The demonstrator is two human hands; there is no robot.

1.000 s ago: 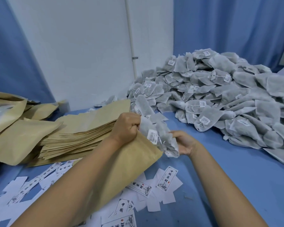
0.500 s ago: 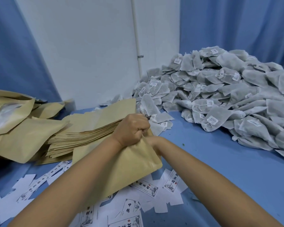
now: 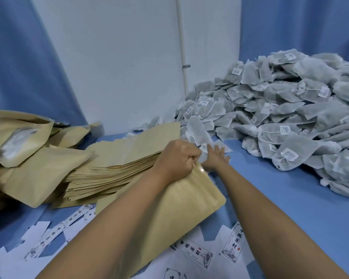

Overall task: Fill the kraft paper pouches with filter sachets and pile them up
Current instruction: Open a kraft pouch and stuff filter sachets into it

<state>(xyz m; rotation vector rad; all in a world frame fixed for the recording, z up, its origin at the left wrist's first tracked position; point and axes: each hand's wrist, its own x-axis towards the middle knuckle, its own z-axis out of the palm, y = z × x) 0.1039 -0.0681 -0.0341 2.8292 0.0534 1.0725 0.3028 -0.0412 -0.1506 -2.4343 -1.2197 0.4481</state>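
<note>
Left hand [image 3: 176, 159], centre frame, is fisted, fingers curled tight on the top mouth edge of one kraft paper pouch [image 3: 189, 204]. The pouch hangs tilted from the fist down toward lower centre, its bottom part hidden behind the left forearm. The mouth gapes slightly and the contents are not visible.

Right hand [image 3: 215, 158] is just right of the fist, palm down, fingers straight and spread, holding nothing. It reaches over loose filter sachets [image 3: 198, 130] at the near edge of the big sachet pile [image 3: 290, 121]; fingertip contact with a sachet is unclear because of blur. The pile fills the right and upper right of the frame, cut off at the right edge, with small white tags on many sachets, print unreadable.

Stack of flat empty pouches [image 3: 117, 170] lies left of centre, touching behind the left hand. Filled pouches [image 3: 34, 166] are heaped at the far left, cut off by the frame edge.

Printed paper labels [image 3: 195, 255] are scattered along the bottom on the blue counter [image 3: 290, 208], partly under both forearms. Behind are a white wall, a white pipe [image 3: 181, 57] and a blue curtain [image 3: 18, 67].
</note>
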